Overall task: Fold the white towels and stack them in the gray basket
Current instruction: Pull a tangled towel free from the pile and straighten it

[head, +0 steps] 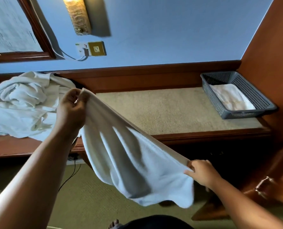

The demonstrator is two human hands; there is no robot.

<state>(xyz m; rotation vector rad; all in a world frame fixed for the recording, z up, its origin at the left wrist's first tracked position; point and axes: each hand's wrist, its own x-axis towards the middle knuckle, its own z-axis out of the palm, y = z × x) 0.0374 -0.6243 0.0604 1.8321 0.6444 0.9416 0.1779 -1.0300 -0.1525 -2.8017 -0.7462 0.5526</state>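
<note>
White cloth up in the air: the towel [129, 159] is stretched between the two hands, off the desk [154, 109] and well apart from the basket [246, 113]. Left hand [73, 108] has its fingers curled round one top corner, pinching the hem. Right hand [202, 172] pinches the other corner between thumb and fingertips. Both are closed on cloth, and the edge between them is taut.

Now look at the line of that top edge, because that is what counts. It runs on a slant. The left-hand end is high and far across the desk from the basket. The right-hand end is low, on the basket's side, out in front of the desk's edge and below it. The rest of the towel hangs from that edge in loose waves, bottom hem free.

Basket sits at the desk's end, against the side panel [269, 55], with one folded towel [231, 98] lying flat inside. At the opposite end from the basket lies the pile [25, 103] of crumpled towels.

My read: the fold comes first, and it likely means bringing corner to corner along that slanted edge, halving the long axis. Right hand is the nearer one to the basket, so the finished bundle would most easily travel that way, up over the desk towards that end.
</note>
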